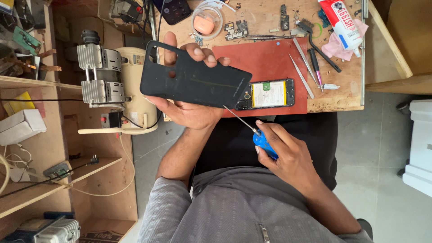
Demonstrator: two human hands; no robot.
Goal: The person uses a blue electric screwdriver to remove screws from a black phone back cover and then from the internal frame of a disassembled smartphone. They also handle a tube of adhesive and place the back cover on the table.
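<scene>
— How many phone parts do you count?

— One black phone back cover [194, 81], held up left of the frame's centre, and one opened phone [266, 94] with a yellow-labelled battery lying on the single red mat [270, 60] on the counter [265, 18]. A loose circuit board [237, 29] sits at the upper centre.

— And tools?

— One blue-handled screwdriver [257, 135], two metal tweezers [302, 67] on the right part of the mat, one black brush [317, 42] and one white tube [340, 22] at the upper right. One cream air compressor [114, 85] stands at the left.

— Which way does the cover run?

— Its long axis slants from the upper left, where the camera cutout is, down to the lower right, its corner just over the opened phone.

— The hands?

— The left hand [189, 105] has its grip pinching the cover, fingers curled over the top edge and the palm beneath. The right hand [288, 157], below centre, has its grip pressed together around the screwdriver's handle.

— Where does the screwdriver point?

— Its thin shaft aims up and left, with the tip close to the cover's lower edge; whether they touch I cannot tell.
</scene>
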